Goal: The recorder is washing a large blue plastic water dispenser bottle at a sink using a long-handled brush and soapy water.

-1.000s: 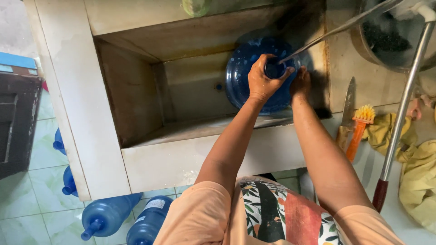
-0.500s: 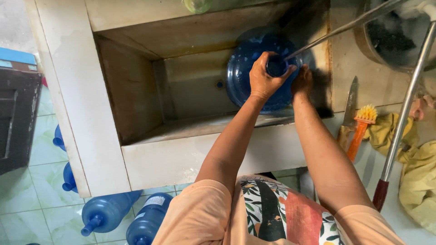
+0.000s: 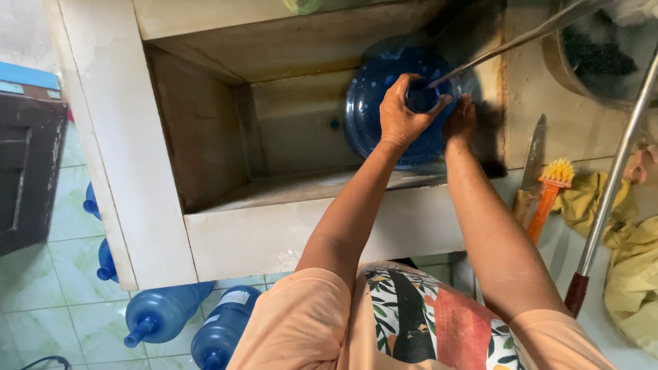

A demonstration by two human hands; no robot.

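Note:
A large blue water jug (image 3: 375, 130) stands upright in the right end of a deep concrete sink (image 3: 288, 130). My left hand (image 3: 401, 113) wraps around the jug's neck at its mouth. My right hand (image 3: 460, 120) rests against the jug's shoulder just right of the neck; its fingers are hidden, so its grip is unclear. A thin metal rod or pipe (image 3: 521, 38) slants down from the upper right into the jug's opening.
On the counter to the right lie a knife (image 3: 533, 164), an orange brush with yellow bristles (image 3: 550, 188) and yellow cloths (image 3: 627, 267). A metal pole (image 3: 610, 185) leans across them. A dark basin (image 3: 603, 51) sits at top right. Several blue jugs (image 3: 164, 312) lie on the tiled floor.
Both hands stay at the jug's neck with only slight shifting. The jug and the rod have not visibly moved.

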